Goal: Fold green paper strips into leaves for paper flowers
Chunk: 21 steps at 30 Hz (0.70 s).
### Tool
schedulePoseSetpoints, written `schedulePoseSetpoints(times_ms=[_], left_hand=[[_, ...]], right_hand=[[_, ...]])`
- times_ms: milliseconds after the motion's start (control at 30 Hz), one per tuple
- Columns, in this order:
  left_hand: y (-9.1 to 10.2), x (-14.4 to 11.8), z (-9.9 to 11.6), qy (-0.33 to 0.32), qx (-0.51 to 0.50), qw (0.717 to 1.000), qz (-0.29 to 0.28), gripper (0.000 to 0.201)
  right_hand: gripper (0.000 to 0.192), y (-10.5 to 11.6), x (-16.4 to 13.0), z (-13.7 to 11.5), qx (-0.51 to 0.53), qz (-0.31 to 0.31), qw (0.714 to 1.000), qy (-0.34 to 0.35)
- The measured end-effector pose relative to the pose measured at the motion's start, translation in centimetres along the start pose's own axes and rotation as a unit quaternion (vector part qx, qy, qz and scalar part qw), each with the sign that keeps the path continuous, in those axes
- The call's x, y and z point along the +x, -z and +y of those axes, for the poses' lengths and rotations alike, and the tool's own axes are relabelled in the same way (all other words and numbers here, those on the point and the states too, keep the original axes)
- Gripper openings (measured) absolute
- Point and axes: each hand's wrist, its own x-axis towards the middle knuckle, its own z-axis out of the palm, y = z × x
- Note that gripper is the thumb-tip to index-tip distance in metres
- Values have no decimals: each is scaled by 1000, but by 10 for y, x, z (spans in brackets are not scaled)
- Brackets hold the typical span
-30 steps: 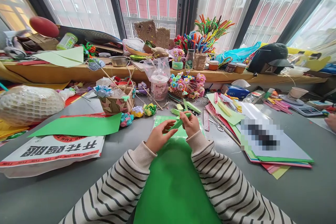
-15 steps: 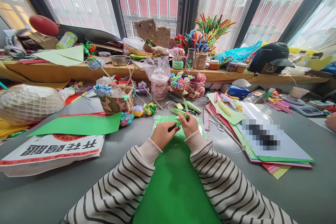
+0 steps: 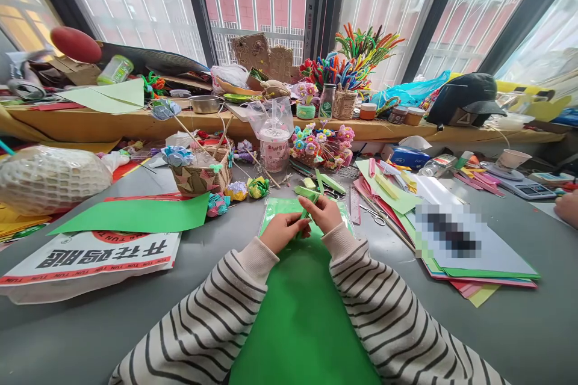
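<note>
both hands, left hand [image 3: 283, 232] and right hand [image 3: 326, 213], pinch a folded green paper strip [image 3: 308, 213] mid-fold; pressing the crease likely needs firm fingertips.

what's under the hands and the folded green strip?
Both hands, left hand and right hand, pinch the folded green strip over a pale green sheet, with a big green sheet nearer. The grey table under these sheets is covered.
</note>
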Motion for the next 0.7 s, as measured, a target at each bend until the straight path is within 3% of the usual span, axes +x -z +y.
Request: schedulePoseSetpoints(times_ms=[133,233,433,567,700], left_hand=[[2,-1,0,87,-226,970,-37,25],[2,-2,1,114,-308,944,-38,25],[1,-3,4,139,-341,929,-43,22],[1,-3,3,117,-349,929,-38,18],[1,-3,1,85,-350,932,-34,20]], right_hand=[[35,5,2,-4,36,-78,996,2],[33,7,2,-5,60,-94,994,14],[31,5,1,-1,83,-83,992,37],[31,5,0,-3,93,-66,993,44],[27,7,0,-6,155,-108,982,19]])
